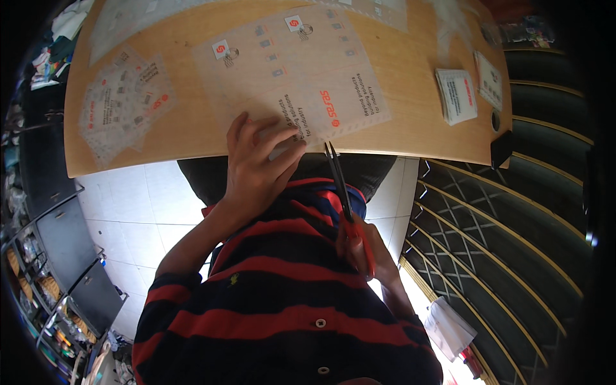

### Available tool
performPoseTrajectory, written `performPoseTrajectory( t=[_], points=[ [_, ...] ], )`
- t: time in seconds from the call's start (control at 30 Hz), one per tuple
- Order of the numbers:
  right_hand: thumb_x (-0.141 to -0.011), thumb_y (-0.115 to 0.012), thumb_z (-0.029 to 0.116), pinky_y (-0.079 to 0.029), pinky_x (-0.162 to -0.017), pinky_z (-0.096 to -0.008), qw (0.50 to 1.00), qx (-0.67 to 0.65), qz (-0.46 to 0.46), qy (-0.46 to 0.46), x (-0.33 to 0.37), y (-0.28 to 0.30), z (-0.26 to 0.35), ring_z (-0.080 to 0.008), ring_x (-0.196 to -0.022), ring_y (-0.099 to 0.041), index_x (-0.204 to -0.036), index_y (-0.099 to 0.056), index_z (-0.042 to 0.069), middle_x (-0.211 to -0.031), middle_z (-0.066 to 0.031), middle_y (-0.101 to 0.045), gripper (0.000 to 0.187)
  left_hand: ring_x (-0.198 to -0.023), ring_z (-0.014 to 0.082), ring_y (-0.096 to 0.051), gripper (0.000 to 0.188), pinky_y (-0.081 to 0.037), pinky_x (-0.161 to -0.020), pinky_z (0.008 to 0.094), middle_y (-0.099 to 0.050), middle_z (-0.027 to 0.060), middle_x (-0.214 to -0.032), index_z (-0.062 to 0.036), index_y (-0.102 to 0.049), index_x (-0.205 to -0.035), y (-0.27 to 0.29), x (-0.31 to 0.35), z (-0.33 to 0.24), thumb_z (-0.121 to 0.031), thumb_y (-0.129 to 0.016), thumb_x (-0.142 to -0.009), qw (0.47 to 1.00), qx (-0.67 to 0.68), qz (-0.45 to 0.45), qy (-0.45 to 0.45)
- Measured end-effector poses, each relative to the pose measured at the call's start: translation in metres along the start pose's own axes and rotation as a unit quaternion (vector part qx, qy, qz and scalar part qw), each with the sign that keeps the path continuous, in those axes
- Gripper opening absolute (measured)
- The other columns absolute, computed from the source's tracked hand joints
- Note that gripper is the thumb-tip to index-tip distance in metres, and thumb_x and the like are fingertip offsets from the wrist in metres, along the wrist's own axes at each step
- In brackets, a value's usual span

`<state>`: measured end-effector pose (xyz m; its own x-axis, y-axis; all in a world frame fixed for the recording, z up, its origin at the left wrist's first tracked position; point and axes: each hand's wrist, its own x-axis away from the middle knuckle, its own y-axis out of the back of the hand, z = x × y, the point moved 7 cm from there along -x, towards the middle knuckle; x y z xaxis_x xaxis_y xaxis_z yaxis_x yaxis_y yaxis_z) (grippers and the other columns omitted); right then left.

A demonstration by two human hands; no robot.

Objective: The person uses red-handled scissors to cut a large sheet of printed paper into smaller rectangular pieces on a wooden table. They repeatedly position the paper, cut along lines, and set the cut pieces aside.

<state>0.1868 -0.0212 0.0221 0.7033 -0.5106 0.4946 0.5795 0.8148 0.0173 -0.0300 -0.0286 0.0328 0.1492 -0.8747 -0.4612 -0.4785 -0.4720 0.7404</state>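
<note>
I see L hand (260,168) flat, pinning translucent printed sheet (295,64) at wooden table (410,122) edge, R hand (366,247) gripping red-handled scissors (343,199), blades at sheet's near edge — cut looks barely begun, small cut-card stack (457,95) done, most left.

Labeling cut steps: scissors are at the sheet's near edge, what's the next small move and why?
Probably push the scissors forward and close them on the printed sheet. The blade tips sit just at its near edge, slightly apart, the right hand grips the red handles, and the left hand pins the sheet flat on the table.
</note>
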Motion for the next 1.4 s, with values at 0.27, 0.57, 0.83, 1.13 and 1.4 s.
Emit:
performPoseTrajectory(
  t=[0.27,0.57,0.83,1.13,1.4],
  points=[
    [-0.099,-0.041,0.061,-0.036,-0.040,-0.0227,0.996,0.083,-0.016,0.020,-0.021,0.013,0.010,-0.0086,-0.040,-0.050,-0.082,-0.053,0.000,-0.053,-0.0013,-0.052,0.065,-0.111,0.0290,-0.057,0.026,-0.037,-0.105,0.0566,-0.064,-0.0001,-0.114,-0.0151,-0.073,-0.097,0.003,0.001,0.001,-0.008,-0.080,-0.073,1.000,0.014,-0.003,0.005],
    [-0.101,-0.040,0.057,-0.036,-0.038,-0.0244,0.992,0.121,-0.018,-0.012,-0.024,0.011,0.017,-0.0110,-0.036,-0.050,-0.078,-0.053,-0.002,-0.046,-0.0027,-0.051,0.064,-0.110,0.0280,-0.056,0.021,-0.034,-0.106,0.0601,-0.064,0.0001,-0.111,-0.0143,-0.074,-0.093,0.002,0.003,0.002,-0.010,-0.078,-0.073,0.999,0.026,-0.018,0.012],
    [-0.104,-0.040,0.034,-0.038,-0.037,-0.0278,0.982,0.187,-0.034,0.005,-0.028,0.012,0.014,-0.0133,-0.036,-0.052,-0.076,-0.054,-0.002,-0.046,-0.0055,-0.052,0.048,-0.110,0.0278,-0.056,0.020,-0.034,-0.106,0.0603,-0.064,-0.0005,-0.109,-0.0137,-0.074,-0.092,0.003,0.002,0.002,-0.010,-0.078,-0.073,0.999,0.030,-0.017,0.015],
    [-0.103,-0.041,0.029,-0.035,-0.035,-0.0270,0.990,0.138,-0.038,0.006,-0.029,0.009,0.022,-0.0130,-0.033,-0.048,-0.069,-0.053,0.000,-0.043,-0.0053,-0.049,0.047,-0.105,0.0255,-0.057,0.020,-0.035,-0.105,0.0609,-0.063,-0.0026,-0.103,-0.0137,-0.073,-0.090,0.001,0.002,0.001,-0.009,-0.078,-0.071,0.999,0.042,-0.032,0.006],
    [-0.100,-0.050,0.030,-0.040,-0.053,-0.0431,0.980,0.183,-0.056,-0.051,-0.032,0.015,0.006,-0.0324,-0.049,-0.049,-0.078,-0.057,-0.003,-0.055,-0.0164,-0.049,0.041,-0.102,0.0249,-0.060,0.025,-0.037,-0.104,0.0580,-0.065,-0.0005,-0.096,-0.0129,-0.074,-0.094,0.000,0.004,-0.006,-0.006,-0.079,-0.071,0.999,0.039,-0.027,0.013]
  ],
)
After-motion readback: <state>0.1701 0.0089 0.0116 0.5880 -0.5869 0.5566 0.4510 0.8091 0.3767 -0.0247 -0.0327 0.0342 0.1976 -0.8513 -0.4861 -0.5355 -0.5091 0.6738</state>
